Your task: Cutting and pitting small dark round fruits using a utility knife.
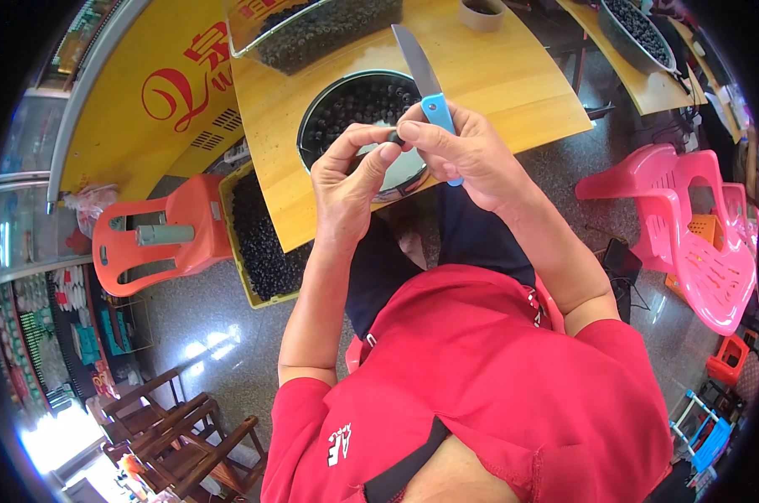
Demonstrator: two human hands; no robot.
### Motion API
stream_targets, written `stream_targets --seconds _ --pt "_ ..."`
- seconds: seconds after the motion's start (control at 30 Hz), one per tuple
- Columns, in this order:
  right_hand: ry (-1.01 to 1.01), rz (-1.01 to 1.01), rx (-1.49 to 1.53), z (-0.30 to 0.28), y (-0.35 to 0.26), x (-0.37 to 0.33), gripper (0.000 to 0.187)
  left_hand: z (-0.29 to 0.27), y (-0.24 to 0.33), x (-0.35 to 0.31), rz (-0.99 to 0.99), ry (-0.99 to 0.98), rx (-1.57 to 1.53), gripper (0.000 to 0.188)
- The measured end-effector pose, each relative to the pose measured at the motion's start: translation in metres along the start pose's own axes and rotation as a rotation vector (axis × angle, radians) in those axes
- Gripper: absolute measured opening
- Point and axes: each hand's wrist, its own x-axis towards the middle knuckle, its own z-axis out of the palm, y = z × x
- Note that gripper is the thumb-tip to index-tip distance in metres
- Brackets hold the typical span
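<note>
Over a round basin (302, 138), partly filled with small dark round pieces (371, 102), my two hands meet fingertip to fingertip. My left hand (350, 172) pinches one small dark round piece (394, 139) between thumb and fingers; its exact kind cannot be made out. In my right hand (471, 151) lies a knife (436, 113) with a blue handle, its broad blade pointing up and away from me. The right thumb and forefinger also touch the small dark piece. Part of the basin is hidden behind my hands.
The basin stands on a yellow wooden table (513, 92). A clear tub (329, 38) of dark pieces and a tape roll (481, 12) are farther back. At left are a yellow crate (291, 295) and an orange chair (203, 210); at right, pink chairs (664, 197).
</note>
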Motion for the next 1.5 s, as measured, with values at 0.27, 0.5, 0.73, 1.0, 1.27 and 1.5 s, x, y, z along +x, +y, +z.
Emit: stream_targets --seconds 0.27,0.5,0.73,1.0,1.27,1.5 --pt "-0.045 -0.016 0.02 -0.001 0.001 0.001 0.019 -0.003 0.001 0.0 -0.005 -0.019 -0.011 0.016" --pt "-0.089 -0.01 0.057 0.003 0.001 0.0 0.017 -0.002 0.004 -0.003 -0.012 -0.015 -0.053 0.016" --pt "0.138 -0.618 -0.8 0.003 0.012 -0.004 0.021 -0.002 -0.001 -0.004 -0.025 0.049 -0.134 0.018" --pt "0.157 -0.772 -1.205 -0.002 0.011 -0.007 0.017 0.003 0.0 -0.002 -0.004 0.081 -0.063 0.019" --pt "0.134 -0.77 -1.227 -0.001 0.013 -0.004 0.015 -0.005 0.003 -0.005 -0.036 0.041 -0.067 0.015" --pt "0.28 -0.606 -1.23 -0.022 0.009 0.01 0.016 -0.033 0.029 -0.028 0.168 -0.075 -0.234 0.015"
